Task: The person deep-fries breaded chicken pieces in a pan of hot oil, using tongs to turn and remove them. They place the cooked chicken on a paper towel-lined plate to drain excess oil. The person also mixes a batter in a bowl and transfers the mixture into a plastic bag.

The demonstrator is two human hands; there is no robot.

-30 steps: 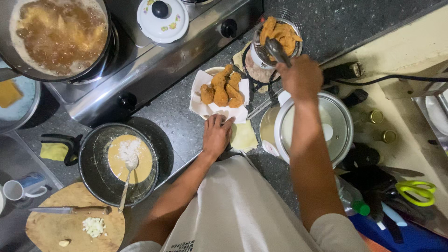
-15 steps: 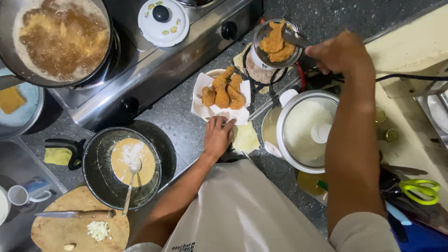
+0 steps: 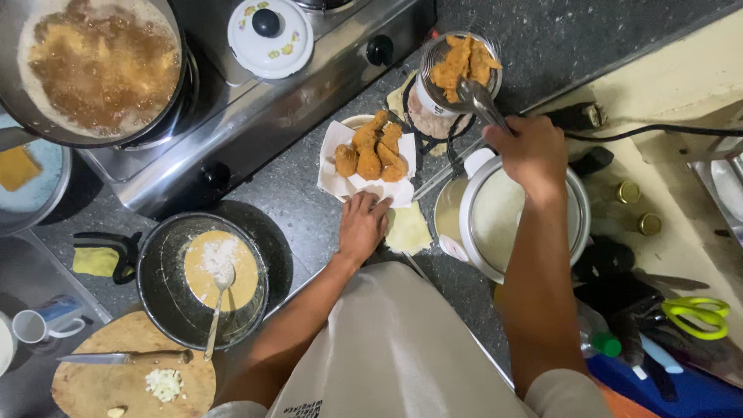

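right hand (image 3: 532, 152) grips strainer handle (image 3: 481, 102); fried pieces (image 3: 463, 62) light, brittle, greasy. left hand (image 3: 362, 224) flat, pinning paper (image 3: 333, 159).

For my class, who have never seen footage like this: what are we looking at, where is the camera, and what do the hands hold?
A camera worn on a person's head looks straight down at a kitchen counter. No machine: two bare hands. The right hand holds the handle of a wire strainer full of fried pieces. The left hand rests on the edge of a paper-lined plate with more fried pieces. Nearby are a frying pan on the stove, a pan of batter with a spoon, and a wooden board with a knife.
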